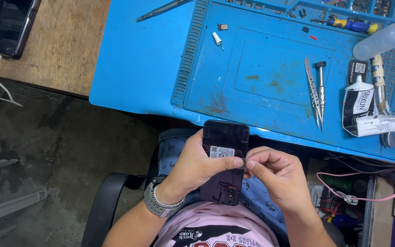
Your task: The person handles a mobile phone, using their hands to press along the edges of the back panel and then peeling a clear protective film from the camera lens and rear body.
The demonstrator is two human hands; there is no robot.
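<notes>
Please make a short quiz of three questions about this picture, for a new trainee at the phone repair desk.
1. True or false: the left hand holds the dark phone above the lap, not on the blue mat.
2. What does the right hand do? A) grips the screwdriver B) pinches at the phone's right edge C) rests on the mat
3. Which two slim metal tools lie side by side on the mat, to the right of its middle?

Key
1. True.
2. B; whatever sits between the fingertips is too small to tell.
3. The tweezers and the screwdriver.
</notes>
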